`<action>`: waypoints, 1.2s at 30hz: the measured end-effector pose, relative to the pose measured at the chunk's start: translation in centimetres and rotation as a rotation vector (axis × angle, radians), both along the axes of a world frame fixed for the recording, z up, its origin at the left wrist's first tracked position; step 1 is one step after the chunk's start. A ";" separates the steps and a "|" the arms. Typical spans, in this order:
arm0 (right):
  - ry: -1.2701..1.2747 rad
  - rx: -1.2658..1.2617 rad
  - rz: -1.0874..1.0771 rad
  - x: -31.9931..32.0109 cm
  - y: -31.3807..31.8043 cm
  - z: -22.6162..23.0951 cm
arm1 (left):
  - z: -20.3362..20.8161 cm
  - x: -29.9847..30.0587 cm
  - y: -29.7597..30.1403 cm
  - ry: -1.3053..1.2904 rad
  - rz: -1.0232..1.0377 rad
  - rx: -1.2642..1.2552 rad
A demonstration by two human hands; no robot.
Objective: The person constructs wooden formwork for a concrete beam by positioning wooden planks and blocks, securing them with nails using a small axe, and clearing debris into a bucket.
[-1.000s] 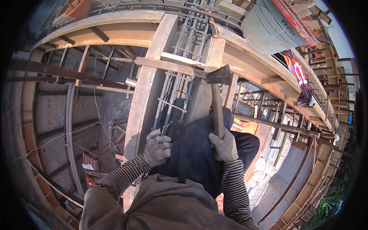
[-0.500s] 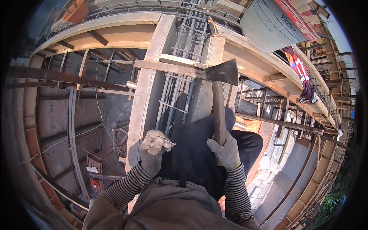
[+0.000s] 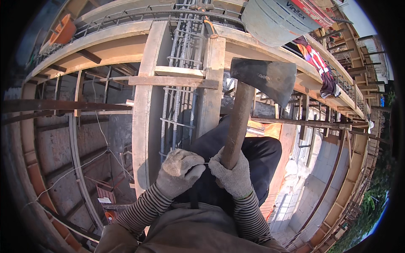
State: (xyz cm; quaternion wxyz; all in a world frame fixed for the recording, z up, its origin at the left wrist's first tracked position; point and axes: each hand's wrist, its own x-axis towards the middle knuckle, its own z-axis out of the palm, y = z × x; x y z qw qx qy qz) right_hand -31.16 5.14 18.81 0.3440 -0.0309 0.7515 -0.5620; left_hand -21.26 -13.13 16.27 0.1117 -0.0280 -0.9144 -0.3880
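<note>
Hands: right (image 3: 231, 175) gripping hatchet (image 3: 249, 101), left (image 3: 179, 170) fisted.

Building site, open air, upper level of unfinished structure. Wooden formwork boards (image 3: 143, 105) box in cage of steel rebar (image 3: 179, 84) — beam not yet poured. Scaffold poles (image 3: 63, 105) and timber props cross below. Bare block walls (image 3: 320, 168) and raw brick (image 3: 38, 168) lower down — no plaster. Grey bucket (image 3: 274, 19) sits on formwork edge. Gloved hand grips hatchet (image 3: 261, 76). Trees (image 3: 375, 198) beyond at right.
</note>
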 end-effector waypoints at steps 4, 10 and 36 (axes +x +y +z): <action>0.124 0.072 -0.009 -0.9 0.6 -0.7 | 0.3 -3.5 -0.3 -0.119 -0.018 -0.075; 0.203 0.190 -0.089 -3.1 1.8 -0.6 | -8.7 -11.8 -4.6 0.040 0.013 -0.124; 0.385 0.444 0.120 -6.4 2.8 -4.0 | -16.0 -20.8 -4.5 0.025 0.247 -0.426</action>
